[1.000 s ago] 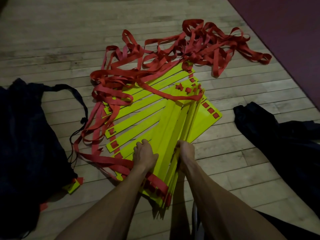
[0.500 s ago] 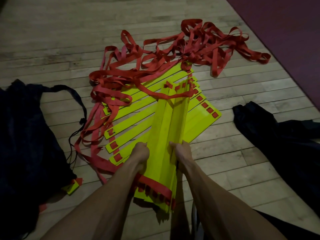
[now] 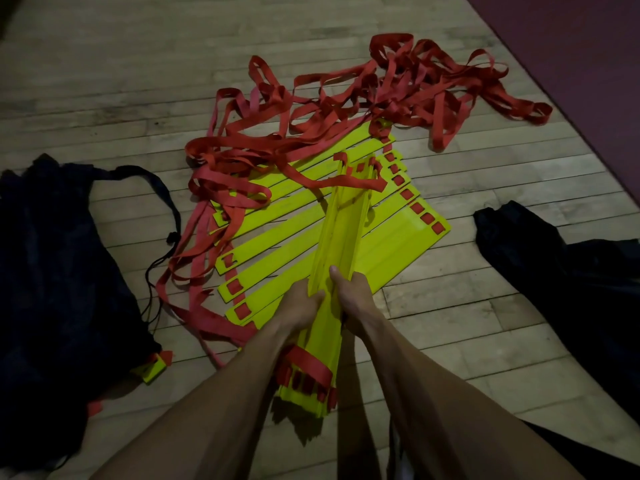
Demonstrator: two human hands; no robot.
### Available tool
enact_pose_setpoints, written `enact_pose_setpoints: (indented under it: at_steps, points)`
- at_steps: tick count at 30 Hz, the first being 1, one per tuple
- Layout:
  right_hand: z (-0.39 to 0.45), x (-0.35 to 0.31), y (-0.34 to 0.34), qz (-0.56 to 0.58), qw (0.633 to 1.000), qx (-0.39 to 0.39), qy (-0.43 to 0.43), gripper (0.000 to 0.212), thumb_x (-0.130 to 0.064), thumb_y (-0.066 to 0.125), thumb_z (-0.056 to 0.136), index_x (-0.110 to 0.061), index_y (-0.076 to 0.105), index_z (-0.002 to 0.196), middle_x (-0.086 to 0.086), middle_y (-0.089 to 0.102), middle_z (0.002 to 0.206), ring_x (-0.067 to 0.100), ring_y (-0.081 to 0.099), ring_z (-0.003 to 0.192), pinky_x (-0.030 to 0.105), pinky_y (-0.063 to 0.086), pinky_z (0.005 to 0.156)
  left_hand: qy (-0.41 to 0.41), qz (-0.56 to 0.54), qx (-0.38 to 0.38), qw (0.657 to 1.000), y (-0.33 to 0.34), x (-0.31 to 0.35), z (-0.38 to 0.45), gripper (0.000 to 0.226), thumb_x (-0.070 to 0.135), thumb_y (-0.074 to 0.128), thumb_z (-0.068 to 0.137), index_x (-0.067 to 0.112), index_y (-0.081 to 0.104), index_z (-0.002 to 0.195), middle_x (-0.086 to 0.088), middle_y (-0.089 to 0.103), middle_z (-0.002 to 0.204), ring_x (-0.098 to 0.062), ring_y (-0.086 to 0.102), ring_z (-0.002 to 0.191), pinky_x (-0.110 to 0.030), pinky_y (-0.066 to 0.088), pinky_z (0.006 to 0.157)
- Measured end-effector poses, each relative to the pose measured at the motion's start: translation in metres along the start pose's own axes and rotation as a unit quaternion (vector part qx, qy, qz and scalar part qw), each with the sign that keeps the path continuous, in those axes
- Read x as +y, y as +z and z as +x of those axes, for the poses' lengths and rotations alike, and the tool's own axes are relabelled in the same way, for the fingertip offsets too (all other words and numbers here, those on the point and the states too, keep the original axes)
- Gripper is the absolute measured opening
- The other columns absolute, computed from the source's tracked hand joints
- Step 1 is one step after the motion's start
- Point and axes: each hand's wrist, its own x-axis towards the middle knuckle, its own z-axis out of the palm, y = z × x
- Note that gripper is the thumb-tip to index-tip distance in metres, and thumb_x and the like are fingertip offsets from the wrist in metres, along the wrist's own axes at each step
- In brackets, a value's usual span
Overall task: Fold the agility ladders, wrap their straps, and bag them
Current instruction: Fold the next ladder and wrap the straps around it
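1. Stack of yellow rungs (image 3: 341, 237) stands on edge at centre of the wood floor (image 3: 104, 81), long axis running near-to-far and leaning a bit right at the far end. Near end overhangs toward the person, w/ red strap loops threaded thru its slots.
2. Left hand (image 3: 301, 303) grips the stack's left face, fingers curled onto the top edges. Right hand (image 3: 353, 292) clamps the right face, thumb laid over the top. Both are holding the stack, squeezing it from opposite sides at about the same spot, roughly a third up from the near end.
3. Key relation: stack sits between the two hands, so neither is nearer; most of its length runs away from the fingers toward the far side. My read: next move needs the far end squared up, since it's pinned only by a strap across it.
4. Loose rungs (image 3: 311, 244) lie flat, fanned out left and right under the stack, not yet gathered.
5. Red straps (image 3: 346, 109) lie in a tangled heap on the far side and trail down the left.
6. Dark bag (image 3: 62, 271) at left w/ a drawstring; one yellow rung end pokes out near its bottom. Dark cloth (image 3: 571, 271) at right, maybe a 2nd bag, can't tell.
7. No brand, label or writing readable.
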Motion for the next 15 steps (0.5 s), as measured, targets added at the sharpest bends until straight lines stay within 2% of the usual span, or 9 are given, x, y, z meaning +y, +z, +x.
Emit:
enact_pose_setpoints:
  at_steps: [3,6,9,13,14,15]
  points:
    - [0.003,-0.002,0.002,-0.039,0.999,0.004,0.008,0.042,-0.033,0.058,0.1,0.007,0.062,0.114,0.019,0.066,0.104,0.036,0.065,0.1,0.05,0.052,0.086,-0.032,0.012,0.023,0.999,0.007,-0.001,0.002,0.046,0.026,0.047,0.107,0.002,0.046,0.145,-0.017,0.052,0.146,-0.034,0.049,0.134,-0.038,0.042,0.103]
    - [0.004,0.002,0.006,-0.07,0.997,0.018,0.006,0.049,-0.036,0.058,0.099,0.007,0.056,0.122,0.021,0.064,0.115,0.034,0.062,0.103,0.045,0.05,0.081,-0.05,0.046,0.04,0.997,0.009,0.004,-0.001,0.048,0.029,0.043,0.108,-0.003,0.041,0.144,-0.022,0.049,0.146,-0.036,0.047,0.134,-0.036,0.04,0.098]
    - [0.004,0.007,0.005,-0.086,0.996,0.018,-0.006,0.066,-0.048,0.057,0.096,0.007,0.047,0.131,0.023,0.061,0.122,0.029,0.06,0.103,0.039,0.046,0.075,-0.043,0.047,0.057,0.996,0.007,0.006,0.0,0.054,0.035,0.044,0.107,-0.004,0.039,0.143,-0.022,0.051,0.143,-0.036,0.05,0.13,-0.036,0.041,0.092]
    - [0.002,0.005,-0.005,-0.09,0.996,0.022,-0.005,0.076,-0.052,0.055,0.096,0.005,0.036,0.143,0.016,0.055,0.122,0.024,0.055,0.104,0.033,0.04,0.074,-0.058,-0.041,0.072,0.995,-0.002,0.004,0.001,0.074,0.044,0.061,0.097,-0.001,0.036,0.151,-0.019,0.044,0.153,-0.033,0.044,0.14,-0.038,0.04,0.106]
    - [0.003,0.007,-0.008,-0.087,0.996,0.023,-0.008,0.077,-0.052,0.054,0.097,0.005,0.035,0.144,0.016,0.055,0.126,0.023,0.054,0.106,0.033,0.04,0.077,-0.068,-0.081,0.075,0.992,-0.003,0.004,0.0,0.074,0.043,0.067,0.095,0.001,0.04,0.149,-0.018,0.051,0.147,-0.032,0.049,0.135,-0.039,0.043,0.105]
    - [0.003,0.007,-0.009,-0.081,0.996,0.023,-0.008,0.077,-0.053,0.053,0.097,0.005,0.035,0.144,0.017,0.053,0.131,0.024,0.053,0.11,0.034,0.042,0.08,-0.07,-0.122,0.07,0.988,-0.003,0.005,-0.001,0.065,0.038,0.07,0.093,0.002,0.05,0.143,-0.014,0.062,0.133,-0.028,0.059,0.122,-0.039,0.05,0.098]
